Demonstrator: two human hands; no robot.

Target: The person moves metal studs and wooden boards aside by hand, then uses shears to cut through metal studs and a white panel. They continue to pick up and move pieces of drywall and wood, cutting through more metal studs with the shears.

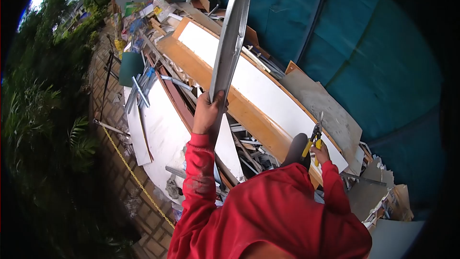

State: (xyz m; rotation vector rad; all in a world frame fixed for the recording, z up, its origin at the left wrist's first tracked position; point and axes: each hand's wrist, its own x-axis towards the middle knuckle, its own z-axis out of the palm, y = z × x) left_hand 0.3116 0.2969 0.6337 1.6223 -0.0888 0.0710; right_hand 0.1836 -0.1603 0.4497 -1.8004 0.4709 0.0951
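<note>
My left hand [209,111] is closed around the lower part of a long metal channel [230,43], which points up and away from me. The channel is silvery, with a folded edge and a dented spot along its right side. Lower right, my right hand [321,154] grips a pair of tin snips [314,140] by yellow handles. Their dark blades are apart and point away from me, over a white board [268,96]. My knee [297,145] shows just left of the snips.
Scrap boards, wood strips and metal pieces [139,88] lie heaped around me. A teal sheet wall [364,52] stands on the right. To the left, a yellow chain [132,172] crosses brick paving [153,220] beside green plants [43,115]. A grey board [321,108] leans near the wall.
</note>
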